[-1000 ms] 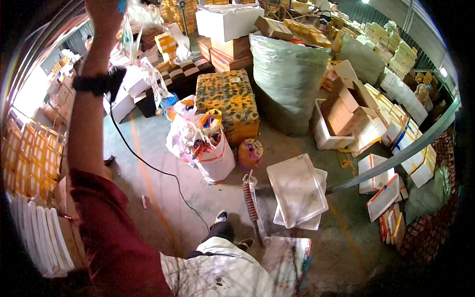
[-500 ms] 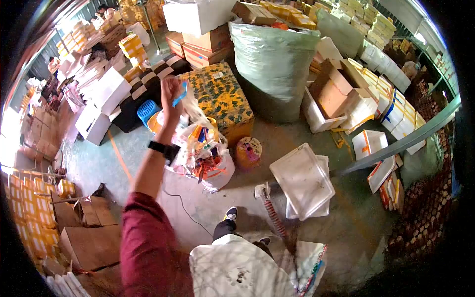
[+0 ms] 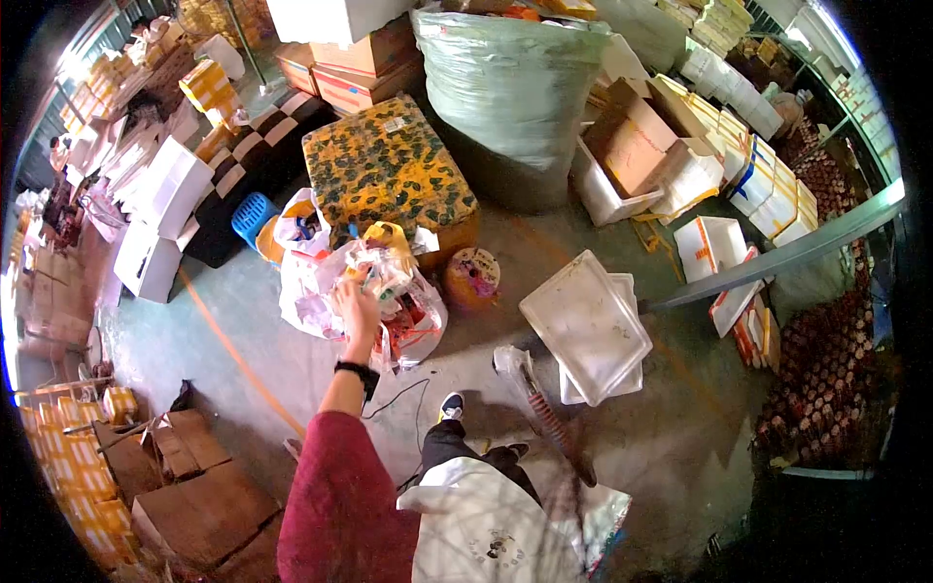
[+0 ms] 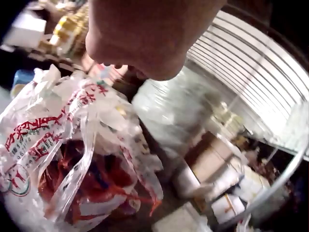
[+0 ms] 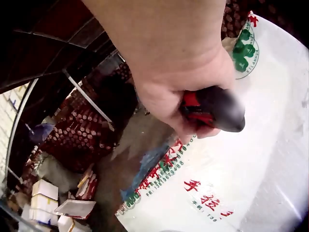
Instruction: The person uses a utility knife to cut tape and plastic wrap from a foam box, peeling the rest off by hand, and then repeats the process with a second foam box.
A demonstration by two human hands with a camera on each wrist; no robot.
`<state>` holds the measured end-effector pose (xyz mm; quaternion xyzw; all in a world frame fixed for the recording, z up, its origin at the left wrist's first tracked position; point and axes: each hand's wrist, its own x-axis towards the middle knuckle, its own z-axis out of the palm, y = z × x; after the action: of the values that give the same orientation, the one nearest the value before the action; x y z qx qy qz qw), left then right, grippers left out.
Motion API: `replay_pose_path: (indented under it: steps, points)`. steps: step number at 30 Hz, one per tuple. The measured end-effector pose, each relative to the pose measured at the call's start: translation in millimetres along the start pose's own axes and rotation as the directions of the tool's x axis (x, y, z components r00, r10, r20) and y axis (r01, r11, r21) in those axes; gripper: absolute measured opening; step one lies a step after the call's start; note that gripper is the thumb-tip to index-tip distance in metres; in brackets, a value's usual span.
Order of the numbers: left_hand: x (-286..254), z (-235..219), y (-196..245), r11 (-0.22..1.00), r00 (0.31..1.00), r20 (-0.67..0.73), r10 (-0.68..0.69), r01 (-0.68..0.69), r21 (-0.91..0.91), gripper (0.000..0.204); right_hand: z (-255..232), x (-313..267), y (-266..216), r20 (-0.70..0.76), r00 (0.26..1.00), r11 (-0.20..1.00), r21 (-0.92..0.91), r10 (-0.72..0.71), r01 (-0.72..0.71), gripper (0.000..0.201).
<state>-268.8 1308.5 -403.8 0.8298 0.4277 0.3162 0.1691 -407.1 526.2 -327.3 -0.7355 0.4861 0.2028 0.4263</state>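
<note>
Reaching over the stuffed bag (image 3: 423,335), the left hand (image 3: 358,311) hid its fingers' state; the right hand (image 5: 178,79) clasped a black-and-red handle (image 5: 217,108).

The floor (image 3: 243,408) is smooth and grey, with an orange line (image 3: 229,344) running to the left of the left grip (image 3: 358,313). Brown cartons (image 3: 369,60) stand beyond the grip, and a tall pale green sack (image 3: 505,107) stands beyond and to its right. Well to the right, a grey metal rail (image 3: 807,240) slants upward near a dark red stack (image 3: 821,360). Bright light shows far left; the lower right is dim.
</note>
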Motion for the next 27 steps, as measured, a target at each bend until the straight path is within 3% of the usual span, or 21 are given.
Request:
replay_pose_path:
  steps: [2, 4, 6, 7, 8, 10, 11, 13, 14, 15, 16, 17, 19, 22, 23, 25, 26, 27]
  points:
    - [-32.2, 8.2, 8.7, 0.952, 0.939, 0.162, 0.303, -0.292, -0.086, 0.021, -2.5, -9.6, 7.5, -0.021, 0.999, 0.999, 0.027, 0.026, -0.025, 0.047]
    - [-65.6, -14.5, 57.7, 0.960, 0.922, 0.353, 0.160, -0.062, -0.273, 0.014, -12.0, -14.7, 20.4, -0.040, 0.998, 0.997, 0.060, 0.050, -0.048, 0.048]
    - [-112.8, -20.7, 91.1, 0.889, 0.866, 0.436, 0.244, -0.020, -0.457, 0.010, -30.6, -23.9, 39.2, -0.071, 0.995, 0.991, 0.115, 0.070, -0.061, 0.049]
    - [-137.6, -33.1, 111.0, 0.879, 0.766, 0.618, 0.176, 0.161, -0.449, 0.011, -47.2, -28.9, 52.4, -0.087, 0.994, 0.986, 0.155, 0.072, -0.058, 0.049]
    - [-158.2, -47.3, 132.8, 0.855, 0.609, 0.780, 0.145, 0.320, -0.408, 0.012, -68.8, -35.2, 66.7, -0.099, 0.993, 0.978, 0.205, 0.060, -0.038, 0.049]
    - [-192.5, -81.3, 179.6, 0.891, 0.377, 0.885, 0.274, 0.246, -0.381, 0.017, -120.7, -42.5, 116.1, -0.144, 0.990, 0.940, 0.337, -0.009, 0.058, 0.050]
    - [-207.5, -99.8, 205.2, 0.843, 0.300, 0.887, 0.351, 0.312, -0.439, 0.018, -141.1, -48.3, 139.5, -0.200, 0.979, 0.919, 0.376, -0.044, 0.118, 0.051]
    - [-252.9, -110.4, 227.2, 0.765, 0.137, 0.879, 0.456, 0.444, -0.466, 0.019, -146.3, -63.1, 98.4, -0.399, 0.917, 0.953, 0.282, 0.011, 0.111, 0.052]
    - [-272.9, -104.3, 227.9, 0.743, 0.079, 0.874, 0.479, 0.494, -0.452, 0.019, -163.9, -36.2, 96.5, -0.367, 0.897, 0.934, 0.337, 0.244, -0.117, 0.050]
    - [-289.6, -91.1, 229.4, 0.762, -0.056, 0.857, 0.513, 0.490, -0.424, 0.019, -182.6, -10.1, 96.5, -0.315, 0.828, 0.858, 0.391, 0.464, -0.332, 0.051]
    - [-300.8, -81.8, 225.4, 0.789, -0.176, 0.841, 0.511, 0.484, -0.378, 0.019, -173.8, -52.3, 55.9, -0.512, 0.845, 0.923, 0.378, 0.153, 0.063, 0.039]
    - [-327.2, -84.2, 228.5, 0.806, -0.224, 0.847, 0.482, 0.493, -0.328, 0.018, -186.5, -39.2, 81.3, -0.497, 0.857, 0.880, 0.458, 0.134, 0.128, 0.030]
    - [-370.0, -78.8, 240.3, 0.781, -0.276, 0.825, 0.494, 0.557, -0.281, 0.016, -201.3, -26.6, 91.8, -0.474, 0.877, 0.836, 0.513, 0.086, 0.195, 0.026]
    - [-411.6, -71.1, 299.0, 0.748, -0.366, 0.657, 0.658, 0.221, -0.626, 0.013, -225.8, -45.2, 70.0, -0.430, 0.902, 0.864, 0.465, 0.030, 0.193, 0.029]
    - [-418.7, -79.1, 337.0, 0.622, -0.441, 0.565, 0.698, -0.019, -0.783, 0.012, -252.5, -52.2, 55.9, -0.398, 0.917, 0.874, 0.454, 0.026, 0.172, 0.029]
    - [-457.4, -94.1, 395.3, 0.453, -0.498, 0.438, 0.748, -0.100, -0.886, 0.013, -274.0, -47.6, 63.5, -0.380, 0.924, 0.874, 0.431, -0.049, 0.224, 0.028]
    - [-487.4, -118.7, 441.3, 0.504, -0.461, 0.441, 0.770, 0.016, -0.863, 0.015, -289.9, -40.9, 69.6, -0.368, 0.924, 0.864, 0.427, -0.101, 0.265, 0.027]
    - [-520.1, -132.6, 474.1, 0.380, -0.408, 0.361, 0.839, -0.037, -0.924, 0.019, -307.7, -35.9, 75.4, -0.349, 0.923, 0.853, 0.421, -0.162, 0.309, 0.027]
